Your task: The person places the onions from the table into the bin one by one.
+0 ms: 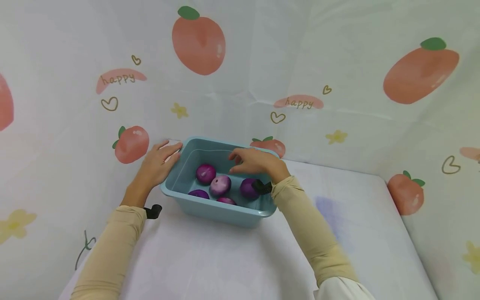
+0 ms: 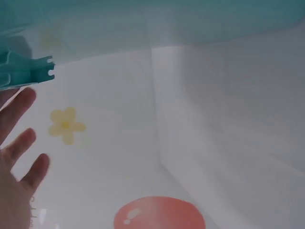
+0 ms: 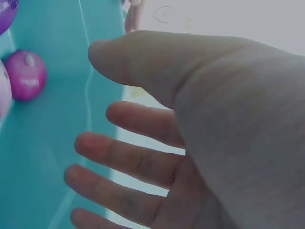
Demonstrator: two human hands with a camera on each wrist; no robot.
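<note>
A light-blue plastic bin (image 1: 221, 214) holds several round, shiny purple fruits that look like passion fruit. One darker fruit (image 1: 206, 173) lies toward the back left, beside a paler, speckled fruit (image 1: 220, 185). Another purple fruit (image 1: 248, 188) sits at the right, partly behind a black wrist mount. My left hand (image 1: 155, 164) is at the bin's left rim with fingers extended; in the left wrist view they lie close to the rim's underside. Over the bin's right half hovers my right hand (image 1: 253, 161), its fingers spread and holding nothing. The bin's front wall partly hides the nearest fruits.
The bin stands on a white-covered table (image 1: 210, 266) near its back edge. A white cloth (image 1: 240, 50) printed with fruit and flowers hangs behind and at both sides. A faint bluish stain (image 1: 330, 216) marks the cover right of the bin.
</note>
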